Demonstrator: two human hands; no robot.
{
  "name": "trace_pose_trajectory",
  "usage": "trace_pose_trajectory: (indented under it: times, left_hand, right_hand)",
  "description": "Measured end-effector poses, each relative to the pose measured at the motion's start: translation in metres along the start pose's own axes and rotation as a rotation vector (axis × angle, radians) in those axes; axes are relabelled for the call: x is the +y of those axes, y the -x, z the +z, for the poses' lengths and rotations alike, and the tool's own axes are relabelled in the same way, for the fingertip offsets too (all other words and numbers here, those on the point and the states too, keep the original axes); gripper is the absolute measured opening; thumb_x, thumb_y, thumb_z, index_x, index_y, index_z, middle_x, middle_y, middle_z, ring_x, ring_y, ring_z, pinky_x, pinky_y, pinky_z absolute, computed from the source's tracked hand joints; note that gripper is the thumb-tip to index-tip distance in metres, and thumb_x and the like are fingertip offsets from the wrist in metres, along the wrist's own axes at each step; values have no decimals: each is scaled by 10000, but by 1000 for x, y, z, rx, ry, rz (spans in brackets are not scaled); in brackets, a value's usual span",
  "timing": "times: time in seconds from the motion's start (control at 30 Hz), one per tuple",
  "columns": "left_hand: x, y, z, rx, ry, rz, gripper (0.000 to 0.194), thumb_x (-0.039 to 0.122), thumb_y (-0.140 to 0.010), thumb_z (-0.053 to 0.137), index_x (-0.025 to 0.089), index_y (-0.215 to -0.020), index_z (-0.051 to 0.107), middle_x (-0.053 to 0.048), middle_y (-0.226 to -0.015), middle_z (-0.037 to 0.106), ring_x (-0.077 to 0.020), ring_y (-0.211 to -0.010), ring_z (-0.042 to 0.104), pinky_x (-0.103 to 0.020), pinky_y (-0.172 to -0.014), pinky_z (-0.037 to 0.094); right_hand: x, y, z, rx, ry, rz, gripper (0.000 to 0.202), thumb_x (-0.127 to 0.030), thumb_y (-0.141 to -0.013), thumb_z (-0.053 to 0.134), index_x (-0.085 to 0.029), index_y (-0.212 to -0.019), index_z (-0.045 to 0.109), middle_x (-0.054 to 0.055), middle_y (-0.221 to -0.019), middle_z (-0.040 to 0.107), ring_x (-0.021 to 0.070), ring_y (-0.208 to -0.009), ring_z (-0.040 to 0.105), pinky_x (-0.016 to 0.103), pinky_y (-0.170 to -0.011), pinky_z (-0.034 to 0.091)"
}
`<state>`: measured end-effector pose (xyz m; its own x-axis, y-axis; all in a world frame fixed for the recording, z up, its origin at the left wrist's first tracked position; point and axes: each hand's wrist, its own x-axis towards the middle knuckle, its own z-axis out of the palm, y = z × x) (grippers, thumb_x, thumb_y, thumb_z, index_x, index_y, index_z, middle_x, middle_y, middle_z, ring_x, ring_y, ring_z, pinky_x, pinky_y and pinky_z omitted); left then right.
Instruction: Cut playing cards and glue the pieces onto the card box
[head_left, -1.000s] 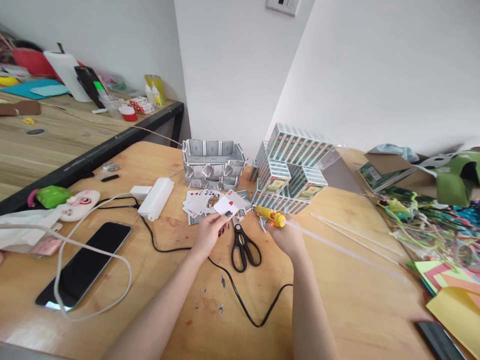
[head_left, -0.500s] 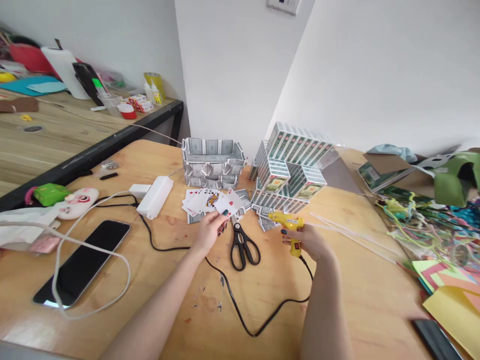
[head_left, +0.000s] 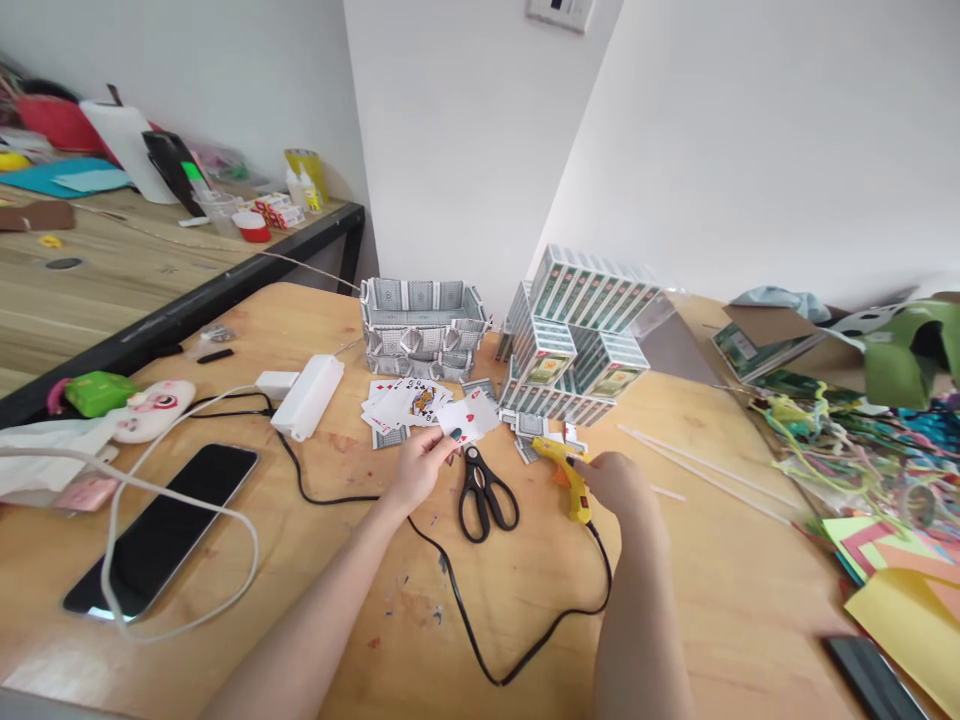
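My left hand [head_left: 421, 468] pinches a playing card [head_left: 471, 414] with red hearts by its near edge, thumb on top. Just behind it, face-up cards [head_left: 414, 402] lie fanned out, a queen among them. My right hand [head_left: 616, 482] is closed on a yellow glue gun [head_left: 576, 488], which leans with its nozzle to the left; some of the fingers are hidden. Between the hands, black-handled scissors [head_left: 480, 495] lie on the table. A box-like structure of folded cards [head_left: 424, 335] stands behind the fan.
Stacked card boxes [head_left: 581, 310] rise at the back right, with loose cards [head_left: 531, 425] before them. Clear glue sticks [head_left: 712, 470] lie to the right. The gun's black cord [head_left: 480, 640] loops across the front. A phone [head_left: 161, 530], white cable and white power block [head_left: 309, 395] sit left.
My left hand has drawn the hearts card out, toward the right of the fan, showing more of its face. My right hand has tilted the glue gun and shifted slightly left.
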<state>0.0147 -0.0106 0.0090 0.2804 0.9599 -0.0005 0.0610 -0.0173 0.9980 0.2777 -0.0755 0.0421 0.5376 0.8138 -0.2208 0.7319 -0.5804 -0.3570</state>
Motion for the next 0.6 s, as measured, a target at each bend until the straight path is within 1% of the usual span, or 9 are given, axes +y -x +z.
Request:
trace_pose_trajectory:
  times: [0.03, 0.07, 0.13, 0.2, 0.27, 0.33, 0.43, 0.53, 0.6]
  left_hand:
    - [1, 1, 0, -23, -43, 22, 250, 362, -726, 518, 161, -577, 511, 32, -533, 445, -98, -512, 380, -226, -493, 273]
    - [3, 2, 0, -48, -90, 47, 252, 345, -733, 512, 162, -561, 498, 36, -525, 419, -97, -509, 363, -226, -491, 258]
    - [8, 6, 0, -114, -198, 112, 266, 310, -742, 508, 163, -525, 465, 37, -525, 381, -96, -511, 341, -227, -494, 240]
    - [12, 9, 0, -207, -304, 188, 259, 275, -751, 504, 162, -520, 470, 25, -558, 404, -103, -535, 361, -229, -508, 248]
    - [14, 12, 0, -294, -393, 252, 219, 246, -762, 492, 166, -559, 514, 10, -599, 449, -113, -563, 392, -233, -525, 264]
    - [14, 14, 1, -335, -449, 295, 188, 227, -770, 484, 173, -599, 541, 2, -616, 470, -122, -580, 413, -236, -540, 279]
    - [15, 14, 0, -319, -469, 323, 199, 222, -773, 484, 172, -584, 522, 1, -608, 468, -124, -587, 421, -238, -552, 287]
    - [18, 14, 0, -250, -427, 307, 206, 235, -761, 504, 165, -569, 534, 5, -596, 473, -117, -580, 410, -237, -555, 286]
    - [19, 12, 0, -171, -306, 233, 154, 250, -745, 519, 160, -647, 598, 0, -625, 514, -116, -592, 422, -236, -564, 301]
  right_hand:
    - [-7, 3, -3, 59, -42, -33, 295, -405, -731, 529, -175, -556, 587, 116, -602, 652, 246, -606, 627, 304, -488, 435]
    - [-15, 6, -5, 100, -138, -80, 274, -398, -762, 496, -175, -664, 622, 107, -683, 675, 242, -666, 638, 306, -528, 456]
    - [-33, 14, -7, 109, -413, -219, 314, -413, -817, 429, -188, -891, 636, 88, -825, 693, 214, -768, 647, 296, -609, 492]
    - [-50, 22, -4, 86, -617, -344, 365, -413, -832, 424, -201, -1080, 587, 84, -976, 677, 203, -890, 632, 293, -681, 511]
    - [-63, 30, 2, 3, -656, -474, 397, -373, -808, 491, -232, -1174, 549, 65, -1125, 627, 197, -975, 605, 300, -757, 510]
    - [-71, 36, 10, -84, -640, -570, 359, -301, -794, 511, -238, -1139, 591, 49, -1157, 615, 191, -996, 598, 309, -814, 497]
    - [-77, 40, 18, -168, -590, -610, 294, -215, -785, 484, -226, -1014, 669, 40, -1023, 680, 193, -918, 628, 324, -794, 499]
    - [-78, 38, 22, -158, -534, -579, 230, -214, -765, 496, -216, -852, 708, 28, -829, 716, 186, -742, 646, 304, -679, 502]
    - [-78, 35, 24, -124, -539, -537, 182, -241, -744, 525, -200, -772, 701, 30, -746, 711, 181, -665, 637, 283, -610, 489]
